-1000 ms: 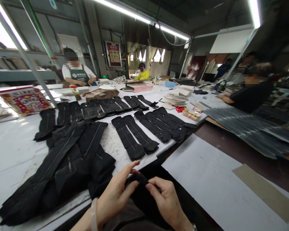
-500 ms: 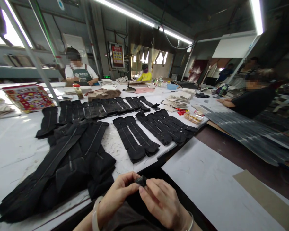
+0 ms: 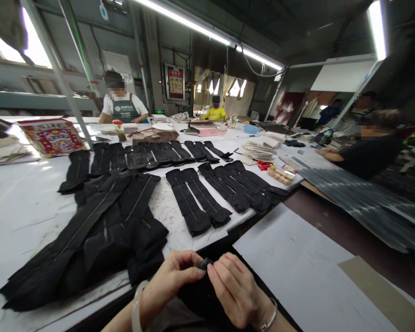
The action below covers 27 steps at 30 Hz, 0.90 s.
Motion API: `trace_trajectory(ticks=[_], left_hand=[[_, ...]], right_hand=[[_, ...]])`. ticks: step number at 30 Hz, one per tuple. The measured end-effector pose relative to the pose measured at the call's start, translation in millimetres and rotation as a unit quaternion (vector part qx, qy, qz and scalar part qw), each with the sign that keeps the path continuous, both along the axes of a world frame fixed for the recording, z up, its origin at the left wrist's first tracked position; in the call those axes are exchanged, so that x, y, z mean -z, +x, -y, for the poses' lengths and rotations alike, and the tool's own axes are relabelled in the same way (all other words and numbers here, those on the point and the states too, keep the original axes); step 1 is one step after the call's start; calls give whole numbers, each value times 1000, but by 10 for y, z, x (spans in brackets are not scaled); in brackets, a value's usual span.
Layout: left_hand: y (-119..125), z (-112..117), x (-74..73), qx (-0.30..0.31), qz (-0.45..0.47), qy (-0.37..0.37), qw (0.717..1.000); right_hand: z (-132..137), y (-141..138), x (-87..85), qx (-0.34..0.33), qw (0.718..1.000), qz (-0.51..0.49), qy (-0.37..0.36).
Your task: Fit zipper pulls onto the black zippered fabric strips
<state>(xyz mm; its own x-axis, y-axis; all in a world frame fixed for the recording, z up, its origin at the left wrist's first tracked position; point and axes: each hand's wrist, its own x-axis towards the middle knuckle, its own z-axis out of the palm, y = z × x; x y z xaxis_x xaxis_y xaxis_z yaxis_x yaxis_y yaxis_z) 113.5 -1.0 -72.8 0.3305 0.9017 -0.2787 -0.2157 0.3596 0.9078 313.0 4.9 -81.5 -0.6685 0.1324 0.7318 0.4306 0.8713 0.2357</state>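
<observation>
My left hand pinches the edge of a black fabric piece at the front edge of the table. Closed fingers of my right hand grip the same edge from the other side, the fingertips almost meeting. Dark cloth hangs below the hands, and much of the piece is hidden by them. Left of my hands lies a heap of black fabric pieces with zippers. Just beyond, two flat black zippered strips lie side by side, with several more strips to their right.
A row of black strips crosses the white table. Right of me are a white board and grey sheets. Farther off are a red patterned box, a clear snack box, paper stacks and several co-workers.
The right hand has turned slightly and its fingers have closed nearer the left fingertips. Less of the gripped edge shows between them. The view has shifted a little.
</observation>
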Motion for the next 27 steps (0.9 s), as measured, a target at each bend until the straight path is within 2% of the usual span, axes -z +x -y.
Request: trace_trajectory(ticks=[3,7,10,12,15,19,21,27], left_hand=[[-12,-15,-14,9,-24,26,999],[-27,-24,-74,15,-75,80,994],[-36,-26,-112,19,-112,124,986],[-41,-29,-120,20,-138,149,979],[-53,-34,-115,20,-166,170,971],[-80,-36,-130,37,-183,177,967],[-94,-37,-153,62,-185,165,967],[-121,-36,-202,106,-163,83,977]], right_hand=[[16,-60,-4,23,999,-33,-28],[64,-154,-81,52,977,-115,-174],[74,-165,-214,32,946,-136,-293],[60,-139,-323,13,908,-131,-397],[25,-91,-462,6,824,-129,-552],[-26,-79,-536,19,736,-133,-663],[-54,-90,-534,26,706,-130,-696],[-107,-146,-500,36,656,-140,-740]])
